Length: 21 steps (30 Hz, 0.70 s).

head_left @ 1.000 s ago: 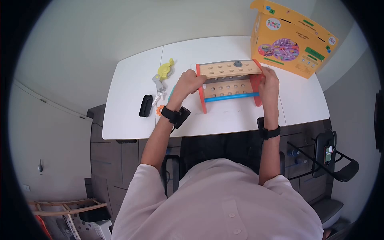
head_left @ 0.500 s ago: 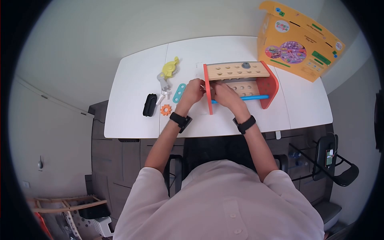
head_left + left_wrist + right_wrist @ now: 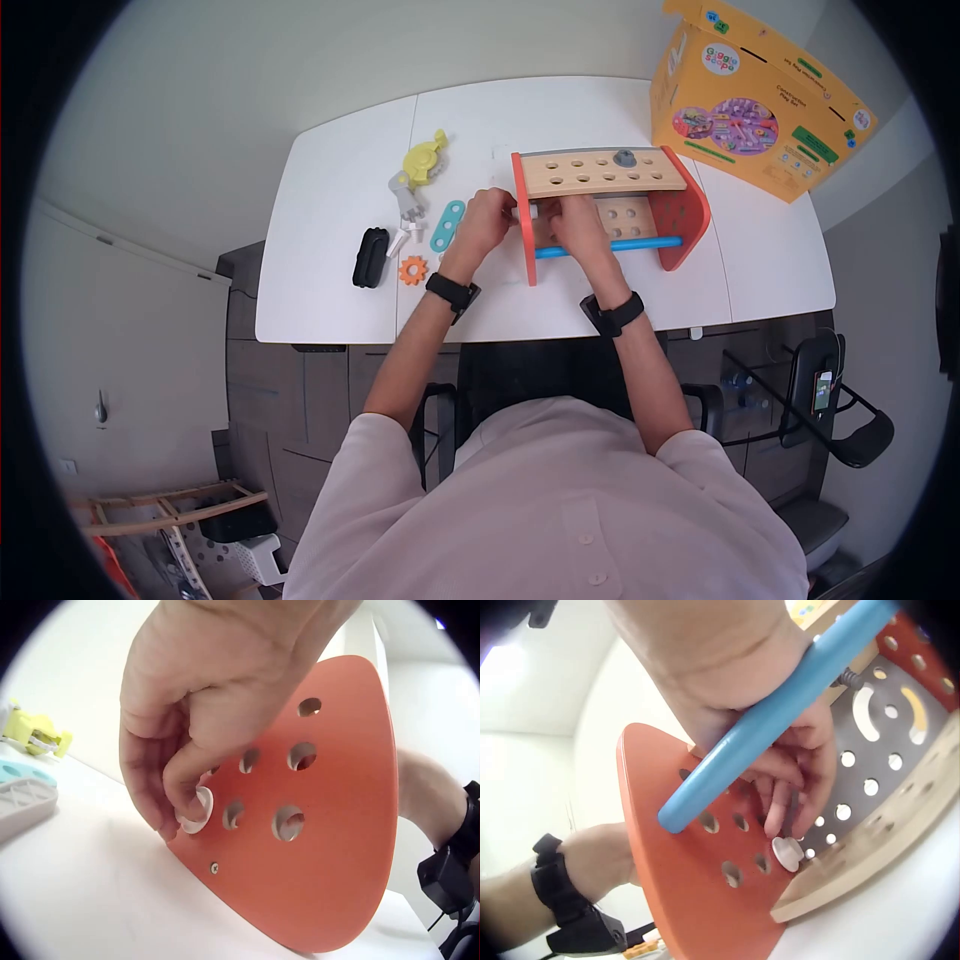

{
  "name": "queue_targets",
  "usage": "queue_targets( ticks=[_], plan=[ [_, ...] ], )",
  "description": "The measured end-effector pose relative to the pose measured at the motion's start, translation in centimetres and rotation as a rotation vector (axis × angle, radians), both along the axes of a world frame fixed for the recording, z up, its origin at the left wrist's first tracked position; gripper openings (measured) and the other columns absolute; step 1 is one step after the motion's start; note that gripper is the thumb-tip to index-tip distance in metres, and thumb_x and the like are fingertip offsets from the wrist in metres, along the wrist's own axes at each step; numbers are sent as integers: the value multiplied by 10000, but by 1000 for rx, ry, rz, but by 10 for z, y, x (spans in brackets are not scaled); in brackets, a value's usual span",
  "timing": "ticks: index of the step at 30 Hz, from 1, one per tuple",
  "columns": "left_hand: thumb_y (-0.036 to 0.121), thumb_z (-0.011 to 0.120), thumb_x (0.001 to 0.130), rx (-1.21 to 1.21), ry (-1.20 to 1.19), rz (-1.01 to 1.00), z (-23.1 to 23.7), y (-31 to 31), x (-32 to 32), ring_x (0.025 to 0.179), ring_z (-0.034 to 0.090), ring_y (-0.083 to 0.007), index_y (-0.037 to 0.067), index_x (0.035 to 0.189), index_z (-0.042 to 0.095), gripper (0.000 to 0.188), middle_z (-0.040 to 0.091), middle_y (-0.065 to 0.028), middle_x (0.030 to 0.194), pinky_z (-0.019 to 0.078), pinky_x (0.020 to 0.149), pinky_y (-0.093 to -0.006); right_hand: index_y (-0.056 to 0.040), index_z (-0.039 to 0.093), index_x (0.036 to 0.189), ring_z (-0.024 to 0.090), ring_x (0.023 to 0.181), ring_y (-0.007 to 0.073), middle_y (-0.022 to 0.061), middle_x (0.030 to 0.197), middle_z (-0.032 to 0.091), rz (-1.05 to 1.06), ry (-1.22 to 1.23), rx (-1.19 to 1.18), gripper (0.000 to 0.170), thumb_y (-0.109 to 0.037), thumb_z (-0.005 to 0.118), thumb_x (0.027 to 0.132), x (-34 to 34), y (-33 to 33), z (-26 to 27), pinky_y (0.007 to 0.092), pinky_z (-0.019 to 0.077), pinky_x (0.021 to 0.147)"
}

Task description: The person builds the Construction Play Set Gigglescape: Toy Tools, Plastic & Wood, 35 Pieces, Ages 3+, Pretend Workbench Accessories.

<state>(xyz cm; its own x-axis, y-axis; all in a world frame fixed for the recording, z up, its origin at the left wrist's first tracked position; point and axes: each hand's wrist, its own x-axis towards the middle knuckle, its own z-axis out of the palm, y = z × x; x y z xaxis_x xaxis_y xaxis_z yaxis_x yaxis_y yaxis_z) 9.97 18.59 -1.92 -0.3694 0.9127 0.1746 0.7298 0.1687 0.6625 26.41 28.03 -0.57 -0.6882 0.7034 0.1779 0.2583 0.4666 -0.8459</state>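
The toy bench has red side panels [image 3: 527,225] [image 3: 337,825], a wooden top [image 3: 600,178] and a blue rod [image 3: 640,243] [image 3: 742,742]. Outside the left panel, my left hand [image 3: 486,222] [image 3: 210,675] pinches a white round piece [image 3: 196,810] at a low hole, the thumb on its face. My right hand [image 3: 582,230] [image 3: 795,757] reaches in behind the rod, fingers curled, their tips at another white round piece [image 3: 787,853] by the panel's inner face. Whether the two white pieces join is hidden.
Left of the bench lie a teal strip [image 3: 448,226], an orange gear [image 3: 413,270], white pieces [image 3: 398,243], a black tray [image 3: 371,257] and a yellow-grey toy [image 3: 420,165]. A yellow box [image 3: 760,110] stands at the back right.
My right hand has left the right panel and moved inside the bench near the left panel. My left hand has gone from the top left edge to the left panel's outer face.
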Motion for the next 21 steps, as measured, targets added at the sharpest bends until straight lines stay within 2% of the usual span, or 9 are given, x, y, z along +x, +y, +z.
queue_targets(
  ticks=[1, 2, 4, 8, 11, 14, 16, 20, 21],
  plan=[
    [-58, 704, 764, -8, -5, -2, 2, -1, 1, 774, 729, -361, -31, 920, 760, 168, 725, -231, 837, 581, 715, -403, -19, 672, 1124, 679, 937, 421, 224, 1006, 704, -60, -158, 93, 320, 9, 633, 808, 0, -2, 4, 487, 551, 799],
    [-58, 704, 764, -8, -5, -2, 4, -1, 2, 774, 729, -361, -31, 920, 760, 168, 725, -231, 837, 581, 715, -403, -19, 672, 1124, 679, 937, 421, 224, 1006, 704, -60, -158, 92, 320, 9, 633, 808, 0, -5, 7, 487, 551, 799],
    [-37, 707, 759, -27, 44, -27, 7, -1, 2, 773, 715, -385, -30, 920, 759, 170, 713, -242, 831, 571, 708, -415, -10, 664, 1140, 675, 954, 427, 222, 1042, 709, 65, -251, 45, 323, -12, 642, 818, 1, -10, 11, 480, 549, 819],
    [-15, 706, 755, -49, -2, -14, 8, -2, 2, 768, 704, -400, -28, 929, 757, 181, 705, -249, 833, 561, 699, -425, -8, 660, 1157, 687, 980, 403, 210, 1088, 715, 95, -156, -17, 359, -2, 675, 798, 2, -5, 8, 472, 546, 845],
    [-11, 699, 761, -74, 2, -24, 7, -2, 2, 772, 706, -397, -31, 926, 756, 176, 701, -256, 839, 557, 694, -422, 13, 651, 1170, 709, 990, 353, 202, 1105, 719, 194, -41, -100, 417, 56, 700, 758, 2, -1, 4, 453, 558, 832],
    [-4, 704, 762, -54, 29, -53, 7, -3, 3, 766, 704, -397, -30, 930, 757, 178, 701, -258, 849, 557, 690, -423, 40, 639, 1168, 720, 959, 308, 195, 1108, 721, 249, -54, -156, 454, 107, 713, 725, -1, 2, 1, 422, 569, 802],
    [-8, 699, 773, -38, -1, -49, 8, -4, 5, 771, 706, -402, -24, 944, 760, 182, 706, -257, 863, 563, 692, -423, 35, 674, 1163, 741, 921, 269, 172, 1082, 751, 233, 43, -229, 460, 143, 731, 720, -3, -1, 0, 365, 598, 779],
    [-13, 689, 789, -55, 43, -26, 10, -6, 6, 773, 724, -374, -18, 995, 763, 219, 734, -225, 877, 580, 702, -414, 43, 674, 1150, 739, 912, 270, 175, 1065, 752, 205, 17, -117, 449, 126, 743, 715, -3, -1, 0, 376, 595, 778],
    [-17, 685, 797, -108, -19, 15, 12, -6, 5, 787, 733, -353, -10, 1026, 762, 242, 747, -198, 876, 585, 705, -402, 41, 677, 1142, 737, 898, 274, 174, 1050, 752, 196, -34, -56, 436, 104, 752, 717, -3, 0, -1, 380, 593, 772]
  ],
)
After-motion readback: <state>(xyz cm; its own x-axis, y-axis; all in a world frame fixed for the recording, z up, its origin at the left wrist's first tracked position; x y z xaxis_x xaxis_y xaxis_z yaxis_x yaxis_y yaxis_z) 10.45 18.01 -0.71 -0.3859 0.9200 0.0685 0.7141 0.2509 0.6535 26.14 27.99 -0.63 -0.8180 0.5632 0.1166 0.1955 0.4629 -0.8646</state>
